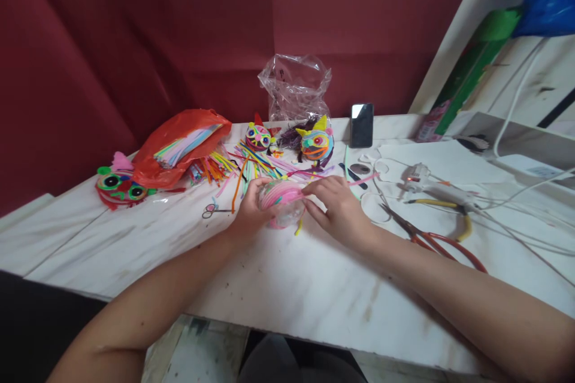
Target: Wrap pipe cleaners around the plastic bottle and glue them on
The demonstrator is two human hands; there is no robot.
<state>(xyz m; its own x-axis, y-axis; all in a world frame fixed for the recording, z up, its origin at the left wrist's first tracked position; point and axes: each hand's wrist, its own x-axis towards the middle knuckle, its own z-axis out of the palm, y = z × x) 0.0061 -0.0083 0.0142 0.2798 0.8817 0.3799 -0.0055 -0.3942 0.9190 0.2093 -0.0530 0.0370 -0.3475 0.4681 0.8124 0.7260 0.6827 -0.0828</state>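
Note:
A rounded, see-through form wrapped in rows of pink pipe cleaner (284,192) is between my two hands over the table. My left hand (252,208) is closed round its left side and keeps it up. At its right edge, my right hand (340,210) pinches a pink pipe cleaner with thumb and fingertips; part of that strand is hidden. A yellow pipe cleaner (300,226) sticks out below the form. Small scissors (214,210) lie left of my left hand. Behind the form spreads a pile of coloured pipe cleaners (256,158).
Finished animal heads stand behind: a pink-faced one (259,136), a yellow-eared one (317,141), a red one (121,187). A red bag (179,125) holds pipe cleaners. Large scissors (426,236), yellow-handled pliers (462,215), a glue gun (417,176), cables and a phone (362,125) lie right.

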